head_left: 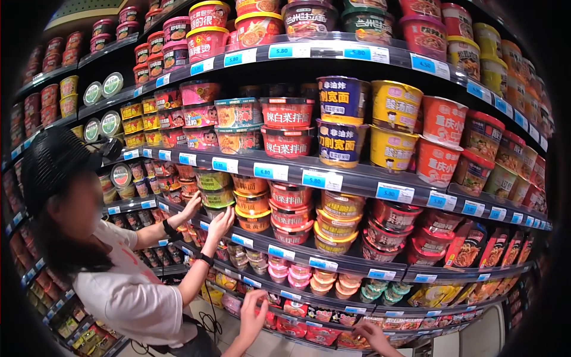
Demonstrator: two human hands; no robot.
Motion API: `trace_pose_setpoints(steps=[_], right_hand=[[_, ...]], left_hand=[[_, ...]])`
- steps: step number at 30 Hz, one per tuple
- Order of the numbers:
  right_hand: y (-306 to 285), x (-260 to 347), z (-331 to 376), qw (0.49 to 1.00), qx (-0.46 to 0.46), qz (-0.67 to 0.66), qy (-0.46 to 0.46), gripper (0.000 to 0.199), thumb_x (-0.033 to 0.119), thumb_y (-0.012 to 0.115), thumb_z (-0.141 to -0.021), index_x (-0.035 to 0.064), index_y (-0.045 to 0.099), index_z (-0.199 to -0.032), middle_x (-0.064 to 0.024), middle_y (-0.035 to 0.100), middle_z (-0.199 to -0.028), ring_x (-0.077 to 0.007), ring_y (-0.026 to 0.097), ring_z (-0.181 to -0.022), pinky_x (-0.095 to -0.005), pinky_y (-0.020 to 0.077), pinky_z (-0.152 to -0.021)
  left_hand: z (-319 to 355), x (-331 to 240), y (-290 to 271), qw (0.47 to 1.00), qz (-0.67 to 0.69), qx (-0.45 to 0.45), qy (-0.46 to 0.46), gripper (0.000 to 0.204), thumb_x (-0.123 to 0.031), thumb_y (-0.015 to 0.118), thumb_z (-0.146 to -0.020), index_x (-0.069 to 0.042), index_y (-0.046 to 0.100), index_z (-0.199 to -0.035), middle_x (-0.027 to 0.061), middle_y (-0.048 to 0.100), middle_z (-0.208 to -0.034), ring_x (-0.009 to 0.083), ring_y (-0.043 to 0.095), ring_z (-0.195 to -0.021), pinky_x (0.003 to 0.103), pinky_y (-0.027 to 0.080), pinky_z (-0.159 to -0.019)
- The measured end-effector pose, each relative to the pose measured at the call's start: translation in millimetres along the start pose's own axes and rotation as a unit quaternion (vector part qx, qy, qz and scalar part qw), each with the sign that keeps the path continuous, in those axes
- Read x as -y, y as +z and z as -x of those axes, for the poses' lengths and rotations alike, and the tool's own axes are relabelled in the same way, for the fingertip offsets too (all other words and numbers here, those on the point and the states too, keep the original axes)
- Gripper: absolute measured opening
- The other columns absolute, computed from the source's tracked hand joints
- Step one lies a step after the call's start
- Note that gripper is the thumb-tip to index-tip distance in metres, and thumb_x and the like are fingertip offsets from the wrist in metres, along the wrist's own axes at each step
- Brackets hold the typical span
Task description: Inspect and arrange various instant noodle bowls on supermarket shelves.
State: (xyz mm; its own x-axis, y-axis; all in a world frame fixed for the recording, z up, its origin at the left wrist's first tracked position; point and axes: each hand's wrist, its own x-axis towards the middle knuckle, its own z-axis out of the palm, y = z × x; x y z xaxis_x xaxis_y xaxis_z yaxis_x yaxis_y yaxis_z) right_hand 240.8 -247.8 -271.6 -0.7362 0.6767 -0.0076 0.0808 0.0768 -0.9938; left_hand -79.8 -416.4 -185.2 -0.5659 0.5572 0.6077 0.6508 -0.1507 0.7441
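My left hand [253, 312] is raised in front of the lower shelves, fingers loosely bent and apart, with nothing in it. Low and to the right, my right hand [370, 336] reaches toward the bottom shelf, its fingers spread and holding nothing that I can see. Nearest to it are red noodle packs [321, 334] on that shelf. Small pink cups [278, 271] and small orange-lidded cups [324, 279] stand above my hands. Higher up are stacks of yellow bowls [338, 223] and red-and-white bowls [289, 217].
At the left, a person [131, 268] in a white shirt and dark cap has both hands around a stack of green noodle bowls [216, 198]. Shelf edges with blue price tags [270, 171] curve across the view. A black cable [208, 315] hangs beside the person.
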Motion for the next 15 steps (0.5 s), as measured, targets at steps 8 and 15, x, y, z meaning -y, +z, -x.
trace_pose_setpoints(steps=[8,15], right_hand=[[-120.6,-60.4,143.0,0.996,-0.047,0.041,0.065,0.017,0.011,0.045,-0.089,-0.0021,0.053,-0.098,-0.0120,0.063,-0.080,-0.0181,0.062,-0.073,-0.0273,0.0500,-0.061],[-111.0,14.2,181.3,0.988,-0.124,0.056,0.077,0.018,0.012,0.045,-0.089,-0.0027,0.053,-0.095,-0.0117,0.063,-0.075,-0.0150,0.061,-0.064,-0.0241,0.0477,-0.055]], left_hand=[[-17.3,-199.2,-78.9,0.949,-0.149,-0.051,0.274,0.028,0.005,0.055,-0.072,0.001,0.055,-0.100,0.0150,0.055,-0.102,0.0283,0.054,-0.092,0.035,0.043,-0.082],[40.1,-315.5,-142.5,0.822,-0.168,-0.179,0.513,0.036,-0.026,0.048,-0.083,-0.007,0.043,-0.113,0.0184,0.050,-0.102,0.0315,0.053,-0.086,0.043,0.045,-0.071]])
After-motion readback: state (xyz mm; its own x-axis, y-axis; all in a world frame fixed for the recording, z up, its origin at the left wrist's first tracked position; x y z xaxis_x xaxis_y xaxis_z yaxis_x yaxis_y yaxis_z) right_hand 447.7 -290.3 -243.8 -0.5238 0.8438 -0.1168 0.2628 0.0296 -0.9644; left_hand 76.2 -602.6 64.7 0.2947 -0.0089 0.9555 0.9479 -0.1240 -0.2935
